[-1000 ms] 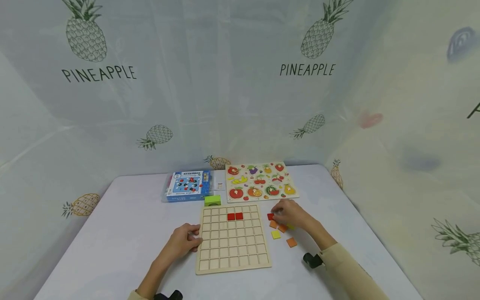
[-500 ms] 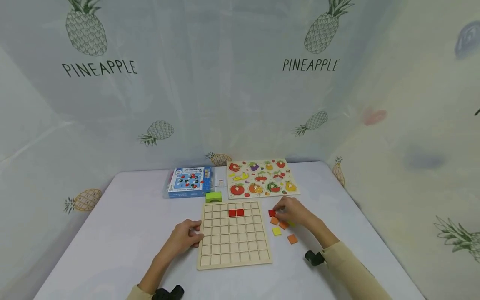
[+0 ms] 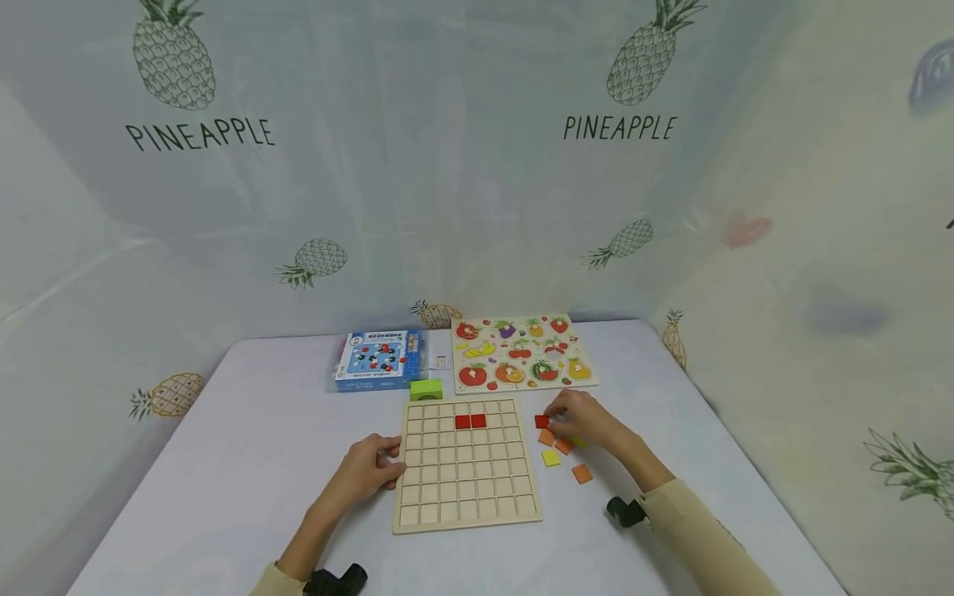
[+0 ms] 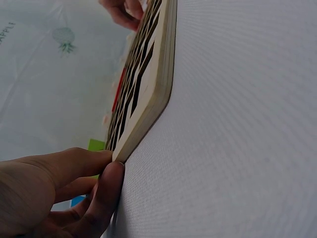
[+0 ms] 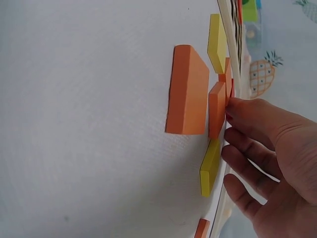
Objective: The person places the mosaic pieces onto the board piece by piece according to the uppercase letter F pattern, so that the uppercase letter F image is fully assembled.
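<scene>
A light wooden grid board (image 3: 465, 476) lies on the table in the head view, with two red square tiles (image 3: 470, 421) side by side in one of its upper rows. Thumb and fingers of my left hand (image 3: 367, 465) pinch the board's left edge, which the left wrist view shows close up. To the right of the board, my right hand (image 3: 585, 418) pinches the edge of another red tile (image 3: 542, 421) with thumb and index finger. In the right wrist view that tile is mostly hidden behind the fingers and an orange tile (image 5: 216, 110).
Loose orange tiles (image 3: 582, 473) and yellow tiles (image 3: 551, 458) lie beside and below the right hand. Behind the board stand a green block (image 3: 426, 389), a blue box (image 3: 376, 361) and a fruit puzzle board (image 3: 525, 352). Patterned cloth walls rise behind the table.
The head view has shifted slightly, so the whole scene sits a little higher. Both hands keep their places at the board's edge and the red tile.
</scene>
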`<state>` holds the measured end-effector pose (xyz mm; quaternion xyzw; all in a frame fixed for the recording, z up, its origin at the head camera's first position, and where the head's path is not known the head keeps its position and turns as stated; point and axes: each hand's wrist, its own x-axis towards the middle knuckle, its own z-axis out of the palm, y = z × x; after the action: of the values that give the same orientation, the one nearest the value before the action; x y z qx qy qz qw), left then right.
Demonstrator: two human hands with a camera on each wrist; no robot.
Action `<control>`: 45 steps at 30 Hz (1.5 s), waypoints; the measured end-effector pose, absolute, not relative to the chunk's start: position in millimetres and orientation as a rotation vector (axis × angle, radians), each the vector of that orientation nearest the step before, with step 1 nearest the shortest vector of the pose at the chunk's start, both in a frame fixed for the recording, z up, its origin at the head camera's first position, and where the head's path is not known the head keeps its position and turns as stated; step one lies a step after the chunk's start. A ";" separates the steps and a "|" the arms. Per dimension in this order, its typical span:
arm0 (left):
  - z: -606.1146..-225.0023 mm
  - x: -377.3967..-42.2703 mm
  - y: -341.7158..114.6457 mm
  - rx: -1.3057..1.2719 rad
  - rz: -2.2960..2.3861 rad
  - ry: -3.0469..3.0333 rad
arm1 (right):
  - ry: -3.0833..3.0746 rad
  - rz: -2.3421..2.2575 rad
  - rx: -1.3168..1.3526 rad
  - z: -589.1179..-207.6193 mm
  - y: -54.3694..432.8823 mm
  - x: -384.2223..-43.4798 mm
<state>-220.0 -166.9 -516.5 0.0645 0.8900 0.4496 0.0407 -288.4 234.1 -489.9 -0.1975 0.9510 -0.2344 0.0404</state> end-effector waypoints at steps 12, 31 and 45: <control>-511.5 -216.5 -168.7 0.181 1.393 2.719 | 2.913 -0.749 -0.710 -484.6 232.7 -290.8; -511.6 -216.5 -168.1 0.199 1.393 2.712 | 2.873 -0.746 -0.830 -480.7 187.5 -293.2; -511.1 -218.5 -166.8 0.174 1.394 2.712 | 2.814 -0.758 -1.032 -483.2 124.7 -304.1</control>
<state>-218.5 -166.8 -511.1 0.0570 0.8871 0.4560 0.0439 -304.1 124.7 -483.2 -0.3336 0.9099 -0.2452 0.0247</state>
